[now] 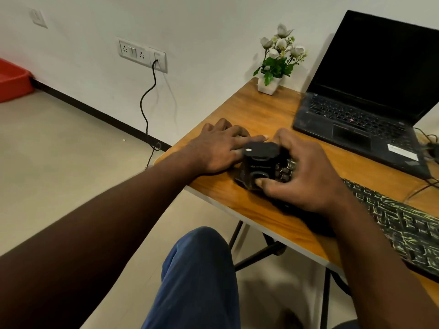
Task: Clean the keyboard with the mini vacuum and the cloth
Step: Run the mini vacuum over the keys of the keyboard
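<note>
The right hand (306,176) wraps its fingers around the small black cylindrical mini vacuum (260,162), which stands on the left end of the black backlit keyboard (403,222). The left hand (218,148) lies flat, fingers spread, on the wooden table (259,115), touching the vacuum's side.

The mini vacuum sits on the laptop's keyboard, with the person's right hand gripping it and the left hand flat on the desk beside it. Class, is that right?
Not quite. The head view shows the mini vacuum on the end of the separate keyboard, not on the laptop behind it. The rest stands: the right hand grips it and the left hand lies flat on the desk.
</note>
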`<state>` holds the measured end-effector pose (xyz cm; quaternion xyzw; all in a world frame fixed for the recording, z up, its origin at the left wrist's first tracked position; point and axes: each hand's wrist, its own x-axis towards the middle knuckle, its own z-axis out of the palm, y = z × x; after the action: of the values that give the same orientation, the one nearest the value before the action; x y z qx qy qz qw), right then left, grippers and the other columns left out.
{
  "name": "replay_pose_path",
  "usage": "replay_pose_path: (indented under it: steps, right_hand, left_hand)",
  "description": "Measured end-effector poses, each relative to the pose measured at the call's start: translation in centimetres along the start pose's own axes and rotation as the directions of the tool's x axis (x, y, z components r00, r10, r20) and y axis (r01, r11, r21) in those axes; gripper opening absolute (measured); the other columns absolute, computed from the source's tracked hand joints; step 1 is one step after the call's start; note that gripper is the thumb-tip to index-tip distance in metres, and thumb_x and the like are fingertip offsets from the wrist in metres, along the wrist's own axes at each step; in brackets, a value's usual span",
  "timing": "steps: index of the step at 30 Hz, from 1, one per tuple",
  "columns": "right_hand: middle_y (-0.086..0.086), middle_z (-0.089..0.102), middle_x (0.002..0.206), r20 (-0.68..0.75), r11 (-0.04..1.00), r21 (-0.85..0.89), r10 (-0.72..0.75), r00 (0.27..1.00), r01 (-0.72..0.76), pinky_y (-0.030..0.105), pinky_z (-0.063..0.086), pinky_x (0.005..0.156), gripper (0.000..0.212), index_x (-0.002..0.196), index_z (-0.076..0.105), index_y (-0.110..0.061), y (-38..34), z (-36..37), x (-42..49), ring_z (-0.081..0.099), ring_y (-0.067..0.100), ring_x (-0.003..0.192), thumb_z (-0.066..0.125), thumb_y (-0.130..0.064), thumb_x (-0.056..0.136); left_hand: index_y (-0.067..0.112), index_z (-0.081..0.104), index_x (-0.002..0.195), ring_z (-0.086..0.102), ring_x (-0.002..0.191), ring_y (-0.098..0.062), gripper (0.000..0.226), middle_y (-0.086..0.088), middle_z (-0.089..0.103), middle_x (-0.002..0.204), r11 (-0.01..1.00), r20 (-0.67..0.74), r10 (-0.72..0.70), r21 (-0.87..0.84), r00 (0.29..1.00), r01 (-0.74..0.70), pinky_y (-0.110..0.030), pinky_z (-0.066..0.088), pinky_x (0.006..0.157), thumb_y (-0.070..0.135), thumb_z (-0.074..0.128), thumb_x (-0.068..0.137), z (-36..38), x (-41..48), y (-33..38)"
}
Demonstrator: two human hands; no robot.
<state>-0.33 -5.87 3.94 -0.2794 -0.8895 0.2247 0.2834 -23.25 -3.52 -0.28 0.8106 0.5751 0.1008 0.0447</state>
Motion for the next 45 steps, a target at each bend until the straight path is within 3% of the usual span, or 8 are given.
replay_pose_path:
  steps: [3, 9, 15, 21, 24, 30, 40, 45]
  right_hand:
    - [-0.018, 0.064, 0.093, -0.067, 0.997, -0.042, 0.061, 0.996, -0.064, 0.017, 0.050, 0.060, 0.045, 0.099, 0.055, -0.023, -0.2, -1.2, -2.3, 0.063, 0.005, 0.084, 0.077, -0.046, 0.068]
    - [-0.013, 0.060, 0.089, -0.200, 0.992, -0.124, -0.031, 0.979, 0.006, 0.017, 0.046, 0.062, 0.043, 0.100, 0.050, -0.031, -2.1, 3.6, -1.3, 0.058, 0.004, 0.076, 0.086, -0.024, 0.077]
    - [-0.016, 0.064, 0.100, -0.212, 0.978, -0.098, 0.160, 0.964, -0.184, 0.013, 0.053, 0.067, 0.045, 0.102, 0.053, -0.026, -1.3, -0.5, -5.5, 0.063, -0.003, 0.091, 0.085, -0.031, 0.072]
    - [-0.017, 0.062, 0.090, -0.279, 0.983, -0.157, 0.046, 0.959, -0.093, 0.023, 0.049, 0.062, 0.044, 0.101, 0.050, -0.034, -2.8, 3.4, -3.7, 0.059, 0.006, 0.078, 0.086, -0.028, 0.075]
    - [-0.023, 0.055, 0.087, -0.299, 0.985, -0.155, 0.028, 0.954, -0.077, 0.016, 0.046, 0.061, 0.049, 0.101, 0.044, -0.039, -3.1, 4.7, -2.7, 0.054, 0.005, 0.074, 0.085, -0.028, 0.077]
    - [-0.015, 0.064, 0.099, -0.253, 0.957, -0.114, 0.231, 0.939, -0.266, 0.017, 0.054, 0.065, 0.044, 0.104, 0.053, -0.028, -2.2, -0.3, -6.5, 0.064, 0.002, 0.088, 0.086, -0.030, 0.074]
    - [-0.014, 0.060, 0.090, -0.187, 0.981, -0.078, 0.163, 0.969, -0.180, 0.016, 0.047, 0.059, 0.046, 0.096, 0.046, -0.039, -3.5, 2.6, -3.2, 0.059, 0.003, 0.077, 0.086, -0.027, 0.076]
    - [-0.009, 0.064, 0.098, -0.136, 0.963, -0.015, 0.264, 0.955, -0.269, 0.019, 0.054, 0.063, 0.044, 0.103, 0.053, -0.024, -2.6, -0.3, -3.8, 0.062, 0.000, 0.087, 0.087, -0.024, 0.076]
  left_hand:
    - [0.059, 0.020, 0.155, 0.026, 0.138, -0.020, 0.049, 0.009, 0.039, 0.156, 1.000, -0.004, 0.023, 0.006, 1.000, -0.023, -0.049, 0.025, 0.108, 0.057, 0.021, 0.106, 0.3, 0.4, -0.4]
    - [0.051, 0.025, 0.157, 0.028, 0.138, -0.024, 0.057, 0.007, 0.038, 0.157, 0.994, -0.010, 0.051, 0.096, 0.999, -0.050, -0.048, 0.026, 0.104, 0.057, 0.033, 0.101, 0.6, 0.3, -0.4]
    - [0.054, 0.020, 0.158, 0.028, 0.138, -0.021, 0.049, 0.008, 0.039, 0.158, 0.998, -0.030, 0.027, 0.052, 0.999, -0.026, -0.049, 0.024, 0.108, 0.053, 0.021, 0.109, 0.3, 0.4, -0.2]
    - [0.054, 0.022, 0.158, 0.033, 0.132, -0.021, 0.056, 0.008, 0.045, 0.153, 0.997, -0.060, 0.044, 0.066, 0.997, -0.040, -0.043, 0.027, 0.098, 0.056, 0.013, 0.103, 0.3, -0.3, 0.1]
    - [0.052, 0.022, 0.158, 0.034, 0.130, -0.022, 0.051, 0.007, 0.044, 0.153, 0.994, -0.066, 0.045, 0.103, 0.997, -0.038, -0.040, 0.025, 0.093, 0.054, 0.019, 0.107, 0.4, -0.4, 0.2]
    - [0.052, 0.020, 0.158, 0.034, 0.134, -0.023, 0.051, 0.005, 0.044, 0.155, 0.997, -0.063, 0.024, 0.074, 0.998, -0.019, -0.049, 0.030, 0.104, 0.054, 0.017, 0.108, 0.4, -0.1, 0.1]
    - [0.042, 0.033, 0.158, 0.037, 0.133, -0.023, 0.055, 0.005, 0.051, 0.150, 0.997, -0.123, -0.080, -0.027, 0.989, 0.077, -0.047, 0.033, 0.102, 0.053, 0.031, 0.104, 0.8, -2.3, 1.2]
    - [0.050, 0.036, 0.153, 0.033, 0.138, -0.023, 0.050, 0.007, 0.049, 0.151, 0.981, -0.090, -0.157, -0.133, 0.984, 0.144, -0.048, 0.029, 0.105, 0.058, 0.037, 0.103, 0.5, -2.5, 1.3]
